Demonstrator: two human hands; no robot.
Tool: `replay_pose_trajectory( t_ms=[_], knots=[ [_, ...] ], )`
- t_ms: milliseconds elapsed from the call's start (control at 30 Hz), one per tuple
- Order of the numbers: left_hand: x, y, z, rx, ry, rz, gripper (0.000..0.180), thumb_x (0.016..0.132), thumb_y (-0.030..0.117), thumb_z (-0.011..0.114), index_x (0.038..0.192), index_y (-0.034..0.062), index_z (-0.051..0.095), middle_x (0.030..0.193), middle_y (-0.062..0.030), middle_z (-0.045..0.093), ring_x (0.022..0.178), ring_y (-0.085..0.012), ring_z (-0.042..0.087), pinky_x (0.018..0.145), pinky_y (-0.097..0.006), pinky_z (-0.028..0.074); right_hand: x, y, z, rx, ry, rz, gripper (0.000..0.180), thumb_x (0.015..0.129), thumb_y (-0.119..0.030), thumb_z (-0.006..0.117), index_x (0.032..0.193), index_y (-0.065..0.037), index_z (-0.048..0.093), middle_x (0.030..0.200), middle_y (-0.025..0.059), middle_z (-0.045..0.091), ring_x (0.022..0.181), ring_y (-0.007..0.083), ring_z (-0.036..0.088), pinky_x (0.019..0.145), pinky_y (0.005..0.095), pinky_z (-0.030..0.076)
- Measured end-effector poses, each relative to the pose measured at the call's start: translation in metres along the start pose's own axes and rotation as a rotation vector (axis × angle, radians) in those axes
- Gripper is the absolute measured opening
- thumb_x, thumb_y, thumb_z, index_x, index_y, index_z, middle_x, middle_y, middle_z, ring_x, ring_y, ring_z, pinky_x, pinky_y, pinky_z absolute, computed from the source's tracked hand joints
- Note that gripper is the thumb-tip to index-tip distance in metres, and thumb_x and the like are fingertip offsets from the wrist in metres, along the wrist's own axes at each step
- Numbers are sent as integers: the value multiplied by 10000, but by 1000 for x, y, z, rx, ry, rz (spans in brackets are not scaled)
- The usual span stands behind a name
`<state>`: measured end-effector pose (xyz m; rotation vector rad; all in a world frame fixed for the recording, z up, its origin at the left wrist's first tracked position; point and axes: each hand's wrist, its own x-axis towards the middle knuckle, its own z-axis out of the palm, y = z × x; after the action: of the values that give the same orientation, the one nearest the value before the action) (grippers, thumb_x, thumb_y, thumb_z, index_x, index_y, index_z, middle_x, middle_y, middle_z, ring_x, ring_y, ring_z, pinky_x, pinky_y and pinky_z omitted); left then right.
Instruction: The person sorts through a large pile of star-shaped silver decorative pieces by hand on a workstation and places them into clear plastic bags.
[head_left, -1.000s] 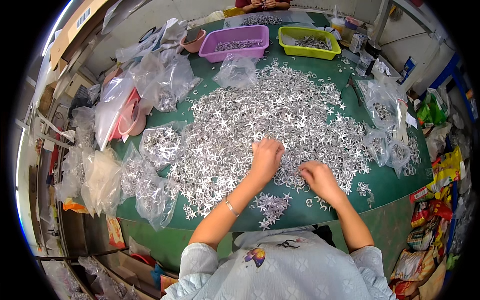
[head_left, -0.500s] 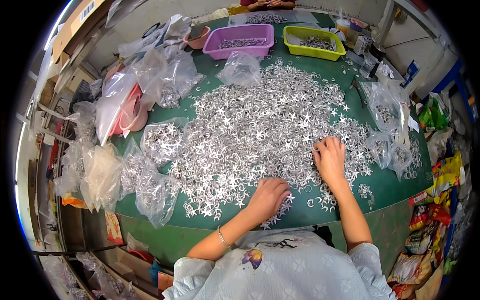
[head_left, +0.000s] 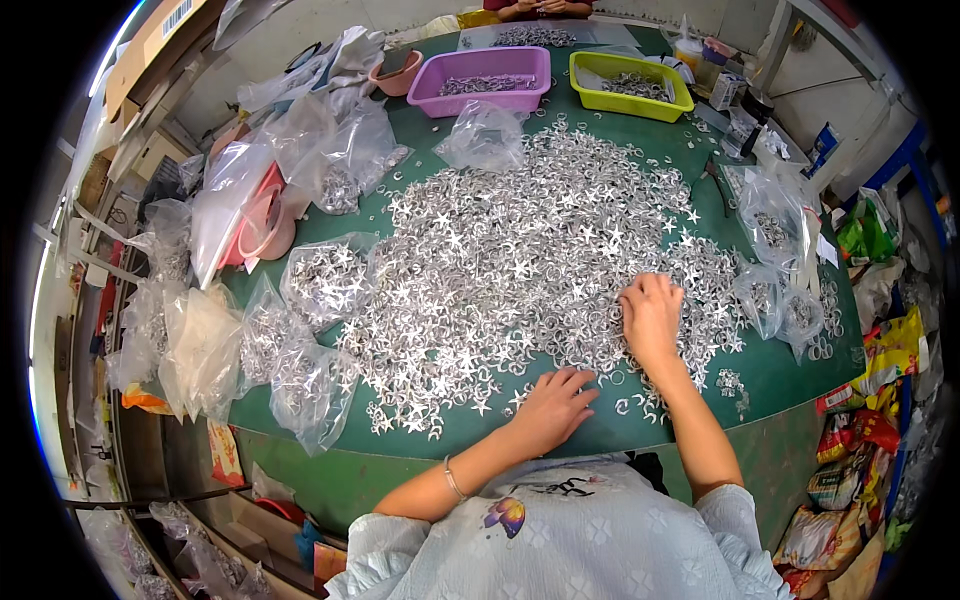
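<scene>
A broad pile of small silvery metal pieces (head_left: 500,250), many shaped like starfish and others like open rings or crescents, covers the middle of the green table (head_left: 420,445). My left hand (head_left: 553,408) is palm down over the near edge of the table, fingers a little apart, with nothing seen in it. What lies beneath its palm is hidden. At the near right part of the pile is my right hand (head_left: 652,318). Its fingers are bent down and drawn together among the pieces. Whatever the fingertips grip cannot be seen.
A purple basin (head_left: 425,95) and a yellow-green basin (head_left: 600,100) with metal pieces stand at the far side. Clear plastic bags (head_left: 320,395) of pieces line the left; more bags (head_left: 770,225) and pliers (head_left: 716,180) lie right. Beyond the basins another person's hands (head_left: 535,8) show.
My left hand has shifted slightly right and its fingers have spread. Starfish pieces seen under it before no longer show. My right hand has moved a touch to the left.
</scene>
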<state>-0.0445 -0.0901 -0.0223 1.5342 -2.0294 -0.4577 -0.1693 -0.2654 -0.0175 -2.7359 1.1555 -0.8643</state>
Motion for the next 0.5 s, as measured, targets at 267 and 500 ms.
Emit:
replay_pose_trajectory(
  t_ms=[267, 500],
  knots=[
    [18, -17, -15, -3, 204, -174, 254, 811, 68, 646, 1061, 46, 609, 1102, -108, 573, 1028, -295, 531, 861, -397, 397, -3, 9, -19, 152, 81, 129, 39, 789, -43, 650, 783, -27, 615, 784, 100, 588, 800, 280, 525, 773, 382, 357],
    [47, -22, -24, -112, 359, -195, 316, 827, 49, 644, 1134, 18, 579, 1070, -129, 588, 957, -304, 571, 838, -378, 450, -14, 19, -22, 891, -249, 505, 79, 859, -78, 624, 820, -10, 627, 699, 36, 631, 638, 125, 556, 628, 275, 422]
  ],
)
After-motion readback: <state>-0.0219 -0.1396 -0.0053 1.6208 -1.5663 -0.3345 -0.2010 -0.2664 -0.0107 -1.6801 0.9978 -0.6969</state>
